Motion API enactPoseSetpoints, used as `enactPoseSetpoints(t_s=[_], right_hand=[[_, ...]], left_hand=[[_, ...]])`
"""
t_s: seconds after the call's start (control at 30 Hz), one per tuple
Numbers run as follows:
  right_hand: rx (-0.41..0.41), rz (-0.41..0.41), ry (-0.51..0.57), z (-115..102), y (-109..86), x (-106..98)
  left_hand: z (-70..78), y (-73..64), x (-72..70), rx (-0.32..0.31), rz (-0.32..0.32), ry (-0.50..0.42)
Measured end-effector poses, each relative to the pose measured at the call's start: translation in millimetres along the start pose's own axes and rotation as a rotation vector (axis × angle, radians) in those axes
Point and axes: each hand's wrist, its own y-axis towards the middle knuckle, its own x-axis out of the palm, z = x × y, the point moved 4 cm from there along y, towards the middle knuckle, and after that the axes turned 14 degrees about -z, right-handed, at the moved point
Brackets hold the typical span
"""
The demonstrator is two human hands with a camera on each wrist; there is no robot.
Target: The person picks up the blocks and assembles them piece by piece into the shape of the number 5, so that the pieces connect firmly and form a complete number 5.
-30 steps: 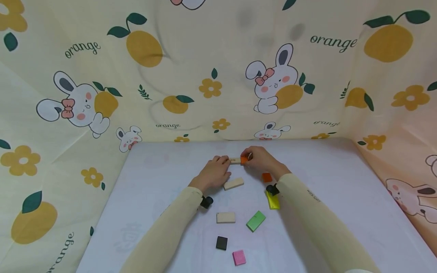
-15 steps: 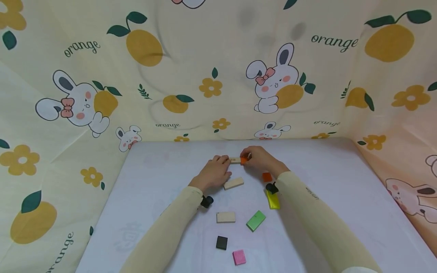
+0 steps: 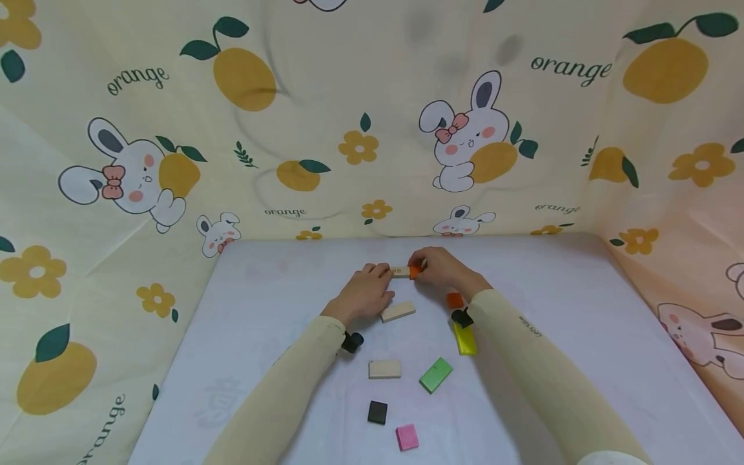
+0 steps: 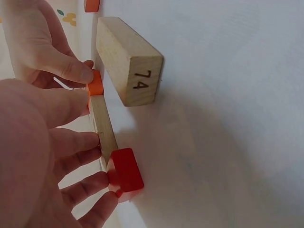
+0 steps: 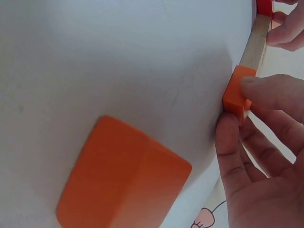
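Observation:
A wooden block (image 3: 400, 272) lies in a row between a red block (image 4: 127, 172) and an orange block (image 5: 237, 88), their ends meeting. With thumb and fingers my right hand (image 3: 443, 270) pinches the orange block at the row's right end. My left hand (image 3: 363, 290) rests at the other end, and its fingertips touch the red block and the wooden one in the left wrist view. The left thumb stands out apart from the row. From the head view the red block is hidden behind this hand. A second wooden block (image 4: 128, 61), marked 74, lies just nearer than the row.
On the white tabletop (image 3: 279, 271), another orange block (image 3: 455, 300) and a yellow block (image 3: 465, 339) lie by the right wrist. Closer in are a wooden block (image 3: 385, 369), a green block (image 3: 436, 375), a black block (image 3: 378, 413) and a pink block (image 3: 407, 437).
Both hands keep their places at the row of blocks. The whole head view shifts up very slightly.

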Motion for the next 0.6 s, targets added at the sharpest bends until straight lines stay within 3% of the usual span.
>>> enactPoseSetpoints(t_s=[0.37,0.6], right_hand=[[0.001,-0.007,0.003,1.6,2.0,0.2],[0.001,-0.010,0.022,-1.1,-0.6,-2.1]], left_hand=[[-0.2,2.5,0.0,-0.006,-0.012,0.010],[2.7,2.2,-6.9,0.008,0.023,0.016]])
